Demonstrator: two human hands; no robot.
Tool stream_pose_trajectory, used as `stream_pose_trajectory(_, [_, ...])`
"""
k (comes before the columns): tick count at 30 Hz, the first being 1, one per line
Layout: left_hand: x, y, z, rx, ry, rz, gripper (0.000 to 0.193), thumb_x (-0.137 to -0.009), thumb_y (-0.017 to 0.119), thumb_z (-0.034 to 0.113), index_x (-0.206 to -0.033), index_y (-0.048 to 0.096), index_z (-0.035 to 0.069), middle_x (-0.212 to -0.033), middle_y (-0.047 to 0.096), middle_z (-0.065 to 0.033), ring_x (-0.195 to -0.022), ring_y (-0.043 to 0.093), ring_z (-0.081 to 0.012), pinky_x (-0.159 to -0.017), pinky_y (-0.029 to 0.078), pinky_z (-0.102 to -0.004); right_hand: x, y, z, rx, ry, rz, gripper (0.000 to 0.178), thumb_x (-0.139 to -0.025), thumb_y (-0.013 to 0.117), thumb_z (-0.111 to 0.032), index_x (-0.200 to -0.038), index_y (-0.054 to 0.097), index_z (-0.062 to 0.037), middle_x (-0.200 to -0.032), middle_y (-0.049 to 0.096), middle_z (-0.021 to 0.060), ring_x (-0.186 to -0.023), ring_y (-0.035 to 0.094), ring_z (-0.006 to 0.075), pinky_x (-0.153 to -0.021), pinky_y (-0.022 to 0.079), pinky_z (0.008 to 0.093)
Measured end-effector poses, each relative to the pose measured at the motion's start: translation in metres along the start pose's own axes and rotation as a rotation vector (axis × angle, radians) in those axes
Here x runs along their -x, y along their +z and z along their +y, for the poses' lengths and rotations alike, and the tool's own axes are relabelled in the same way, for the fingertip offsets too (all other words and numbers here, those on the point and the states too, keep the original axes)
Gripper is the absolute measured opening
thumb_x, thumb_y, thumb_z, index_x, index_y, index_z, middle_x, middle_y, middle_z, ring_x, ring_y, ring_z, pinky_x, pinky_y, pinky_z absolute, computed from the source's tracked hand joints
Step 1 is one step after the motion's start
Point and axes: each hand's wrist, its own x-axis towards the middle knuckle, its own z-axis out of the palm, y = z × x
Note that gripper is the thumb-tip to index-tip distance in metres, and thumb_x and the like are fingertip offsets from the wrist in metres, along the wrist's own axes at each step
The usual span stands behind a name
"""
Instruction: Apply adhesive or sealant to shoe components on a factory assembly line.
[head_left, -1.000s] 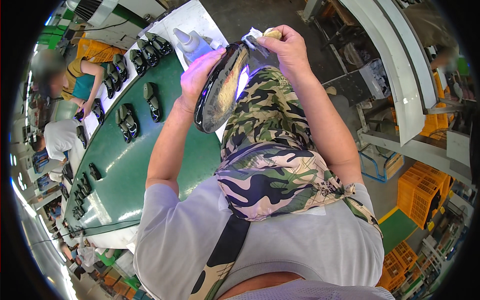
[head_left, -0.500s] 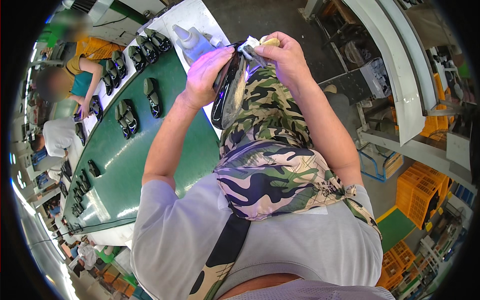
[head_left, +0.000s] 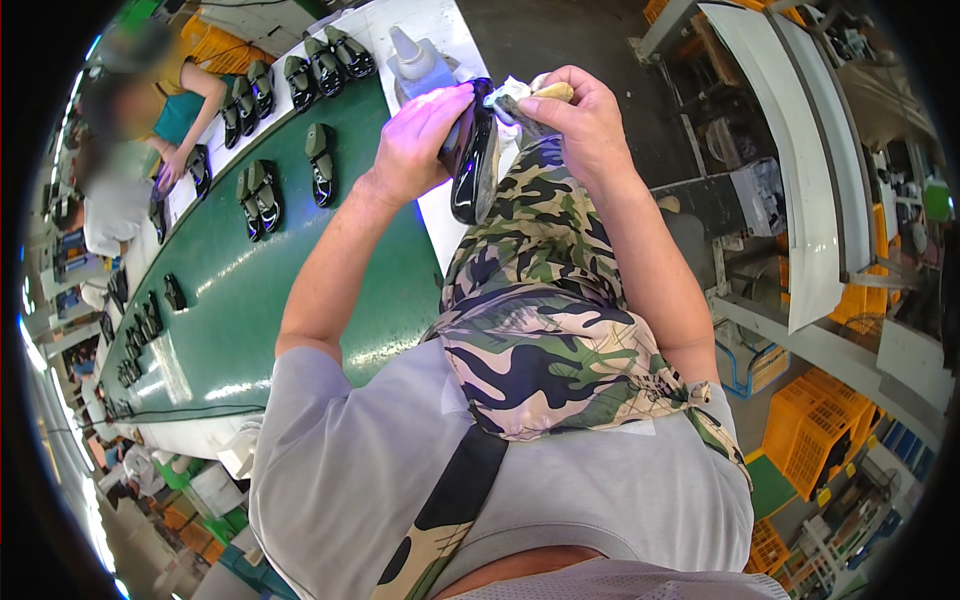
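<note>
Upright in front of me, a glossy black shoe point(head_left: 474, 170) is gripped by my left hand point(head_left: 412, 148), whose fingers wrap over its left side. My right hand point(head_left: 588, 118) is closed in a pinch on a wadded white and grey cloth point(head_left: 514, 102), held against or very near the upper end of the shoe. A small yellowish piece point(head_left: 555, 92) shows at the right fingertips; its kind is unclear. Just beyond my left hand stands a translucent bottle with a pointed nozzle point(head_left: 418, 66), on the white ledge.
To my left a green conveyor belt point(head_left: 300, 290) carries several black shoes point(head_left: 320, 165). More shoes point(head_left: 325, 68) line the white ledge point(head_left: 450, 215). Across the belt, a co-worker's hands point(head_left: 172, 168) touch a shoe. Orange crates point(head_left: 815, 430) and a metal rack stand to my right.
The shoe has turned, so its glossy side faces me more and its sole less. My view has shifted; both hands keep hold of the shoe and cloth.
</note>
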Motion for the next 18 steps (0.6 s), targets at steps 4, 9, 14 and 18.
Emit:
stream_pose_trajectory(4, [0.013, -0.012, -0.007, -0.005, -0.126, -0.109, 0.065, -0.063, 0.074, -0.002, -0.125, 0.055, 0.003, -0.111, 0.067, -0.0157, -0.098, 0.067, -0.0328, -0.085, 0.055, -0.0392, -0.005, 0.017, -0.006, -0.005, -0.017, -0.056, 0.017, -0.076, 0.076, -0.001, -0.087, 0.062, -0.0006, -0.081, 0.063, 0.0031, -0.072, 0.06, 0.01, -0.066, 0.05, 0.0245])
stream_pose_trajectory(9, [0.026, -0.022, -0.011, 0.034, -0.275, -0.214, 0.068, -0.064, 0.08, 0.007, -0.128, 0.055, 0.003, -0.11, 0.067, -0.0198, -0.097, 0.067, -0.0352, -0.081, 0.055, -0.0402, -0.014, 0.026, -0.009, 0.166, -0.072, -0.093, 0.018, -0.076, 0.077, -0.003, -0.087, 0.063, 0.0002, -0.081, 0.064, 0.0028, -0.071, 0.06, 0.0086, -0.065, 0.05, 0.0235])
stream_pose_trajectory(14, [0.021, -0.043, -0.005, 0.221, -0.539, -0.533, 0.058, -0.06, 0.08, 0.012, -0.114, 0.059, 0.007, -0.091, 0.07, -0.0142, -0.084, 0.069, -0.0329, -0.077, 0.056, -0.0396, -0.026, 0.031, -0.007, 0.217, -0.116, -0.109, 0.018, -0.076, 0.077, -0.004, -0.087, 0.063, 0.0005, -0.08, 0.064, 0.0032, -0.071, 0.06, 0.0085, -0.065, 0.05, 0.0236])
stream_pose_trajectory(18, [0.02, -0.053, -0.006, 0.305, -0.622, -0.683, 0.056, -0.058, 0.083, 0.017, -0.108, 0.061, 0.005, -0.085, 0.07, -0.0133, -0.079, 0.069, -0.0312, -0.076, 0.056, -0.0373, -0.031, 0.035, -0.005, 0.207, -0.137, -0.114, 0.018, -0.077, 0.077, -0.004, -0.088, 0.063, 0.001, -0.08, 0.063, 0.0034, -0.071, 0.06, 0.0088, -0.065, 0.051, 0.0238])
